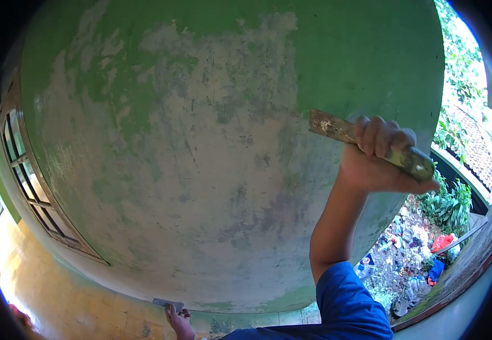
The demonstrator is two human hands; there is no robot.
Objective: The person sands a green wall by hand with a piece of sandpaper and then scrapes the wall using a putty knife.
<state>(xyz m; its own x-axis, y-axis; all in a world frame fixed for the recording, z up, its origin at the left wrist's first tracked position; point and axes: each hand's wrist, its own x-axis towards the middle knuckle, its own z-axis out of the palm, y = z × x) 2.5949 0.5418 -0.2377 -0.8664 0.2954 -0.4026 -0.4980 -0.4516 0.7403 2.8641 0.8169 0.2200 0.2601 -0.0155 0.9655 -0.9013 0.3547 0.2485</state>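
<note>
My right hand is raised at the right, its fingers wrapped round the handle of a scraper. The scraper's flat, stained blade points left, near the edge between green paint and bare patches on the wall. I cannot tell whether the blade touches the wall. Low down at the bottom, my left hand grips a second flat grey tool, close to the wall's lower part. Grey and whitish areas spread over the middle of the wall, with green paint around them.
A wood-framed window is at the left, above a yellowish tiled floor. Beyond the wall's right edge lie leafy plants, scattered rubbish and a tiled roof. A mossy ledge runs along the lower right.
</note>
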